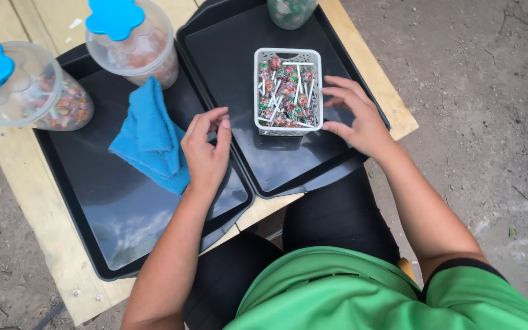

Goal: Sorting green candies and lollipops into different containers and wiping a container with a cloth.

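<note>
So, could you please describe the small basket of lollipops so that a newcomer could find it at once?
Start at the wooden table and take the right-hand black tray. On it stands a white slotted plastic basket full of wrapped lollipops, with the right hand beside it. It is rectangular and open-topped, unlike the round blue-lidded jars.

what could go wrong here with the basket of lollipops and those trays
1. The white basket is heaped with lollipops; a nudge from the right hand at its side might spill some onto the right tray.
2. Both trays overhang the wooden table at its near edge, so leaning on the left tray could tip it.
3. The left hand hovers by the blue cloth and may drag it.
</note>
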